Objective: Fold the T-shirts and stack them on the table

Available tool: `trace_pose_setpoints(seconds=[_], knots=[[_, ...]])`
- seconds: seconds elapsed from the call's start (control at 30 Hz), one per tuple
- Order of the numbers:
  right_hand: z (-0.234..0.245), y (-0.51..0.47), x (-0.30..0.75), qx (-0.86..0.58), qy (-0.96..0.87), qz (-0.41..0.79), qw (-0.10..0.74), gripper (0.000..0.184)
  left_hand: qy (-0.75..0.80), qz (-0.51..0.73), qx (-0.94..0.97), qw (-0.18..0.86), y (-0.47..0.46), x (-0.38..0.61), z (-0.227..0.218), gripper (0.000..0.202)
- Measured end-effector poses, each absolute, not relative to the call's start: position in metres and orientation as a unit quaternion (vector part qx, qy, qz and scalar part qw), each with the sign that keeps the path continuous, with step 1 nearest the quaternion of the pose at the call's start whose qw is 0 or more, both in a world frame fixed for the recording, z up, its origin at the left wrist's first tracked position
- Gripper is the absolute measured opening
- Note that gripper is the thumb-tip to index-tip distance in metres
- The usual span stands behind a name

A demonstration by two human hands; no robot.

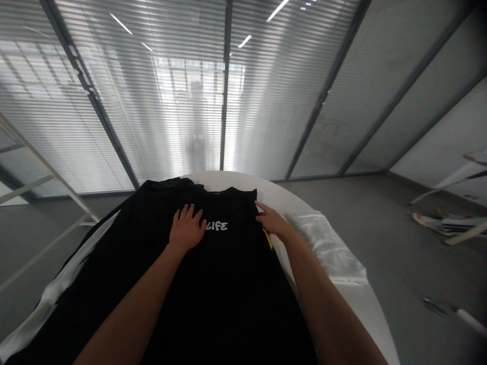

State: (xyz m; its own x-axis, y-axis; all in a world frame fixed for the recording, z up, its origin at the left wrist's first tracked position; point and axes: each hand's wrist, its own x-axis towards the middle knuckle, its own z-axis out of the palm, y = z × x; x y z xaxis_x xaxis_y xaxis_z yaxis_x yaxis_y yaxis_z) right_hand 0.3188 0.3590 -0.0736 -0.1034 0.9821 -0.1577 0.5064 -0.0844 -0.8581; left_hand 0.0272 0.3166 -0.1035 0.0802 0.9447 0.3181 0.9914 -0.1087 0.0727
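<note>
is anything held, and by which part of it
The right grip is at the black shirt's edge near the shoulder; whether it pinches fabric cannot be told. The left grip lies spread on its front, holding nothing.

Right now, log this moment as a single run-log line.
left grip: spread flat on black shirt, beside white lettering | right grip: at shirt's right edge, pinch unclear | glossy white cloth: on table, right side

I am facing slatted blinds (266, 126) between dark posts (225, 91); daylight (171, 76) is glowing through, a pale frame (53, 173) is standing at my left, and grey floor (399, 248) is spreading around the white table (373, 310).
</note>
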Motion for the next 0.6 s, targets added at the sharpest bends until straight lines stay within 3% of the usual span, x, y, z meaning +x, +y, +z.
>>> trace_pose_setpoints(seconds=[0.13, 0.37, 0.6], knots=[[-0.075, 0.36, 0.32, -0.588, -0.647, 0.385, 0.295, 0.078, -0.661, -0.148, -0.731, 0.083, 0.317, 0.027, -0.104, 0.052], [-0.07, 0.362, 0.317, -0.589, -0.679, 0.306, 0.314, 0.057, -0.662, -0.138, -0.73, 0.096, 0.317, 0.026, -0.104, 0.053], [-0.066, 0.354, 0.285, -0.453, -0.784, 0.26, 0.334, 0.064, -0.657, -0.142, -0.733, 0.1, 0.317, 0.026, -0.107, 0.052]])
